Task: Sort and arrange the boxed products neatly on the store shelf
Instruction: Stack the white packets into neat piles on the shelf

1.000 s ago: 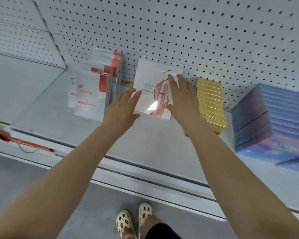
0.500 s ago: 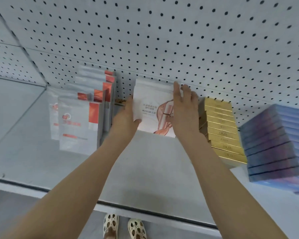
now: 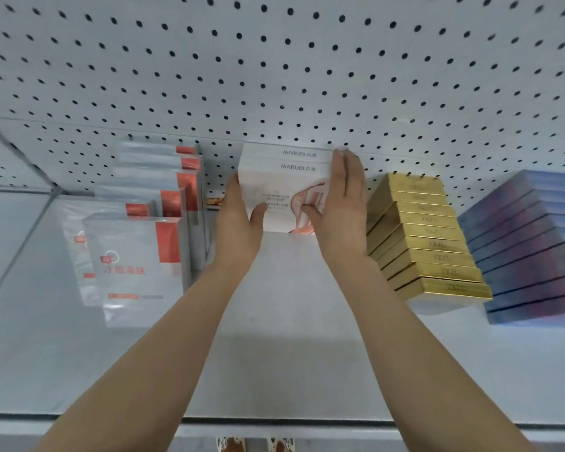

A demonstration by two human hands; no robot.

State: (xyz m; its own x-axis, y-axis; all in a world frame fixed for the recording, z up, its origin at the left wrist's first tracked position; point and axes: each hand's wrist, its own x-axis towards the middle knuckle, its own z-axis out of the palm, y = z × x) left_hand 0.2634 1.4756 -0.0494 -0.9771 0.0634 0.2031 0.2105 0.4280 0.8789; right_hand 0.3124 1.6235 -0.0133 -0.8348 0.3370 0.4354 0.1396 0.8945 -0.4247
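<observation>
A short row of white cardboard boxes printed with a pink figure (image 3: 284, 190) stands upright at the back of the grey store shelf (image 3: 284, 337), against the white pegboard back panel (image 3: 274, 60), at about 12 o'clock from the person. The left hand (image 3: 238, 223) lies flat along the row's left side, thumb on the front face. The right hand (image 3: 340, 210) presses its straight fingers along the right side, thumb also on the front. Both hands are spread and squeeze the row between them.

The boxes look light, thin-walled and fairly stiff, with a smooth, probably slippery finish. Holding them by the opposite side faces seems sound, since hard pressure on the broad front could dent it.

At 9 o'clock stand white and orange-red boxes (image 3: 137, 262) in staggered rows, at 3 o'clock a row of gold foil boxes (image 3: 428, 243), and beyond them blue-violet boxes (image 3: 532, 249). The shelf is smooth and level, under even indoor light.
</observation>
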